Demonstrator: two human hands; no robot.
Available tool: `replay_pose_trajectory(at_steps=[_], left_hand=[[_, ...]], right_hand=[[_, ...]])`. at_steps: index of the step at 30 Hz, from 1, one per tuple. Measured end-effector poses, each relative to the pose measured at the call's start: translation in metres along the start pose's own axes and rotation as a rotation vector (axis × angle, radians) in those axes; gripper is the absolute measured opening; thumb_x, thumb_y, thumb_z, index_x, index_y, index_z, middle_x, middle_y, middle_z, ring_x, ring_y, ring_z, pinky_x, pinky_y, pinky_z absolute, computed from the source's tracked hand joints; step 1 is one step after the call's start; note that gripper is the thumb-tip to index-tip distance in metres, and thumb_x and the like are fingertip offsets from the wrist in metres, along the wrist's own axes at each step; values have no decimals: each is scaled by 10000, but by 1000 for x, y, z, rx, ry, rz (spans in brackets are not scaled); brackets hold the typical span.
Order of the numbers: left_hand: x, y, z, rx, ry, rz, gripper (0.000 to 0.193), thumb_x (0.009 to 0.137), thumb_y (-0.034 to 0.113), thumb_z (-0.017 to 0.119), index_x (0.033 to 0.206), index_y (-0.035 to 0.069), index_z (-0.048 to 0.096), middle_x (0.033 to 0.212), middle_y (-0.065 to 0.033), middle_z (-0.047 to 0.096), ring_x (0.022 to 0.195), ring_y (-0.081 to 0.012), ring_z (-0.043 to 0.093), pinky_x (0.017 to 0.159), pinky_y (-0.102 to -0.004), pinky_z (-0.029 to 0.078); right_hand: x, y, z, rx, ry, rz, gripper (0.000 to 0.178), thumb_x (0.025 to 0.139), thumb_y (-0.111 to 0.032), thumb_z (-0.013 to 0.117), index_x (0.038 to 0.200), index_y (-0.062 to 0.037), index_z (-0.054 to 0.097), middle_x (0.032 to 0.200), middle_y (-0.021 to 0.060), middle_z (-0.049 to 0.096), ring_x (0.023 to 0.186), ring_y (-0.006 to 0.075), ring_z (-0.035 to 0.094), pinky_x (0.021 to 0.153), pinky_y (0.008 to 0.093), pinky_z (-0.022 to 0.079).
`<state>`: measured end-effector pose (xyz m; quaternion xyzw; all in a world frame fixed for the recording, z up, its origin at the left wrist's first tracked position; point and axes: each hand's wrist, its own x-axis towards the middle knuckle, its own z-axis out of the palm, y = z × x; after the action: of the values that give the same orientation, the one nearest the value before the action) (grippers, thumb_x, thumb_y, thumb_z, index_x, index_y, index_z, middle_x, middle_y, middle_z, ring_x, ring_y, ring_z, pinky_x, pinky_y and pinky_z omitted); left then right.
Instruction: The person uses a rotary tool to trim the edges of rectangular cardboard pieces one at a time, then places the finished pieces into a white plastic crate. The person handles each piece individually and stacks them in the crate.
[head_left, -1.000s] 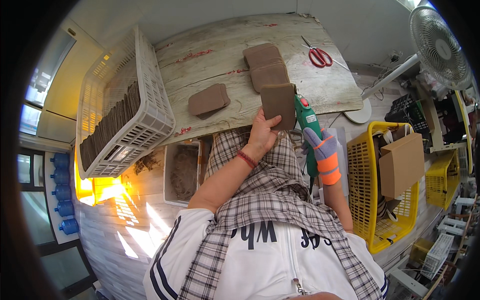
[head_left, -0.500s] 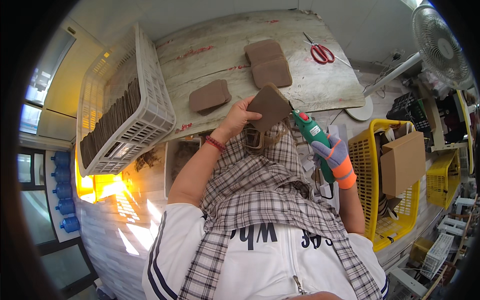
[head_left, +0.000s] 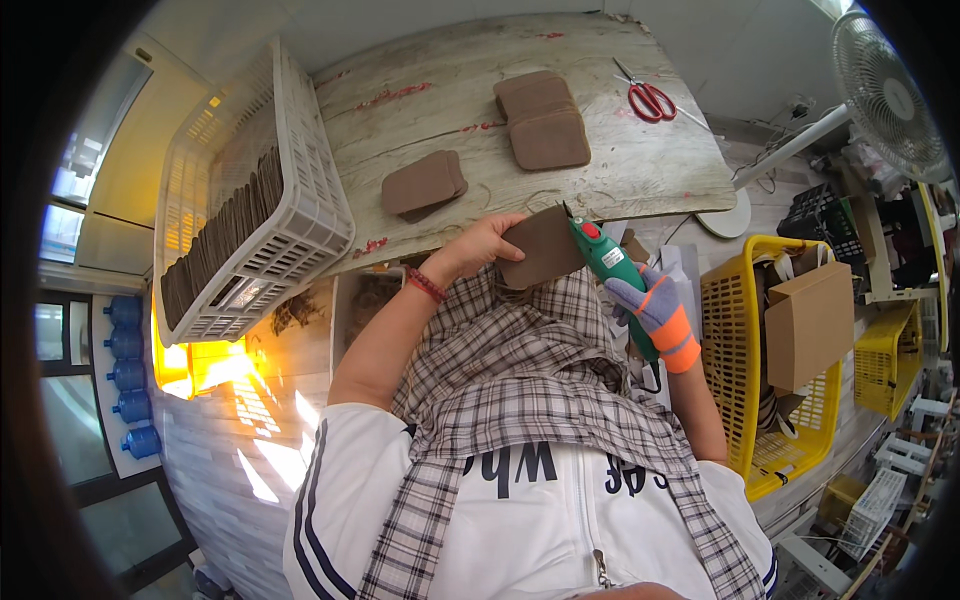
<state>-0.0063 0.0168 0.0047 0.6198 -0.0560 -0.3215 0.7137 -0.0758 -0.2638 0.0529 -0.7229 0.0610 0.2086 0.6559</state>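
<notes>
Pale wall (head_left: 745,70) beyond worn wood-grained table (head_left: 430,125); sunlight patches (head_left: 278,466) on greyish plank floor (head_left: 215,490); bright window (head_left: 92,140) far left.

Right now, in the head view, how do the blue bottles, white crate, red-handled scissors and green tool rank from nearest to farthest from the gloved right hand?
1. Green tool: held in the right hand.
2. Red-handled scissors: on the table, toward its far right.
3. White crate: at the table's left side.
4. Blue bottles: far left, in a row.
</notes>
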Motion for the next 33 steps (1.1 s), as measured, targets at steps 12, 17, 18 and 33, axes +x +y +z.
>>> replay_pose_trajectory(at_steps=[12,17,18,33], left_hand=[[-12,18,-29,170,333,254,174,709,-27,702,832,49,605,770,24,618,704,-60,568,651,-215,470],[-14,22,-32,22,321,194,141,724,-5,706,837,49,642,771,-1,654,693,-77,597,653,-216,477],[-14,23,-31,27,316,186,142,722,-3,708,840,47,647,772,-3,655,693,-79,598,653,-216,477],[-7,20,-1,124,163,58,162,707,7,717,858,24,662,795,-7,668,714,-71,600,673,-216,481]], right_hand=[[-1,5,-8,-36,-140,31,326,802,-291,715,921,-12,596,649,6,568,516,73,540,452,223,440],[-1,1,-4,-113,-166,48,362,794,-320,716,927,-3,602,640,15,578,507,84,549,466,229,459],[-1,1,-3,-129,-168,54,365,793,-319,717,930,-1,603,639,17,580,505,86,551,468,228,461],[-2,0,9,-134,-143,9,369,776,-304,735,945,-3,606,633,3,577,512,52,527,464,197,413]])
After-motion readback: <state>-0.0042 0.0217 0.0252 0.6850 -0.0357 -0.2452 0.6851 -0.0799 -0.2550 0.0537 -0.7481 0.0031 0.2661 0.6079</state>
